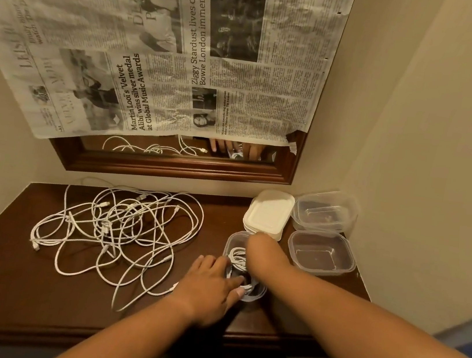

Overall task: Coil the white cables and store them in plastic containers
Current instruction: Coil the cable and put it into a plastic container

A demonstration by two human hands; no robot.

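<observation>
Glossy wood table (16, 284), clear plastic containers (321, 253)

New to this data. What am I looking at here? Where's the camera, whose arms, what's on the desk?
There is no machine: one wide-angle camera on a person's head looks down at their bare arms. On the dark wooden desk lies a tangle of white cables. The left hand and right hand are pressing a coiled cable into a clear container. Beside it sit two more clear containers, the nearer and the farther, plus a stack of white lids. On the wall behind, newspaper covers most of a mirror.
</observation>
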